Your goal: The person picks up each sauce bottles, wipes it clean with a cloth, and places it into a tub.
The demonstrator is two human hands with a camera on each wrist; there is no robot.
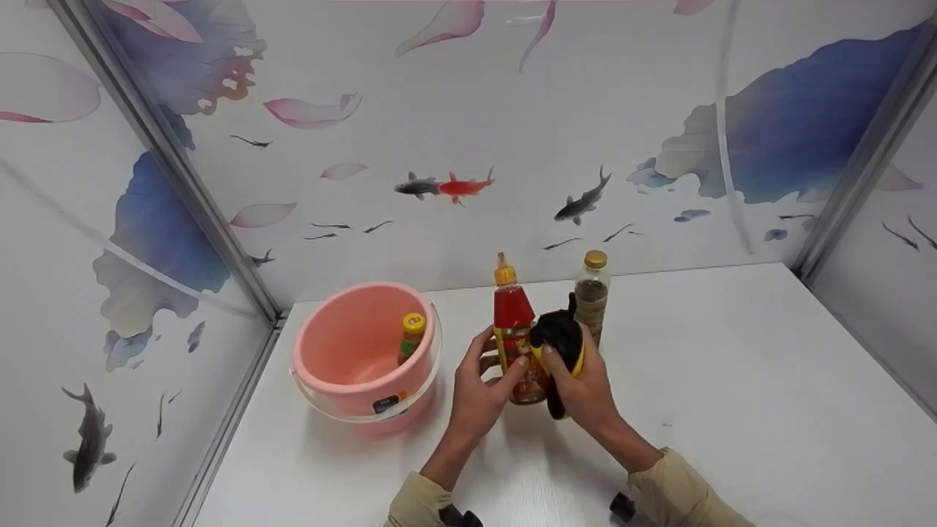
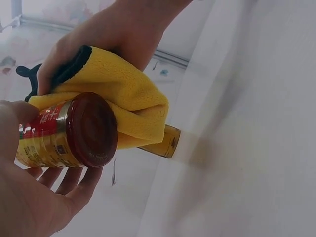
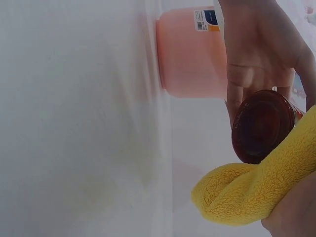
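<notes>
The left hand (image 1: 479, 391) has its fingers (image 2: 84, 190) curled round the sauce bottle (image 1: 521, 344), with the thumb across its near side. The right hand (image 1: 589, 380) has its fingers clamped on the cloth (image 2: 133, 98), the thumb pressing the black face; the other face is yellow and fluffy. The cloth is bunched against the sauce bottle at three o'clock. The sauce bottle is held off the tabletop (image 1: 732, 380), its dark red base showing in both wrist views and its yellow nozzle cap pointing to just before twelve o'clock.

Just beyond the right hand, at one o'clock, the clear bottle (image 1: 591, 304) stands upright on the tabletop, gold cap on, its lower part hidden in the head view; whether the hand touches it I cannot tell.

At nine o'clock from the hands stands the pink bucket (image 1: 322, 364), its white handle (image 1: 351, 418) lowered toward the person. Inside, at the bucket's three o'clock, a jar (image 1: 411, 338) with a yellow lid leans near the wall.

Pale sleeves (image 1: 681, 487) come in from five and seven o'clock. Beyond the tabletop, at twelve o'clock, a white panel (image 1: 454, 241) carries printed fish and petals.
</notes>
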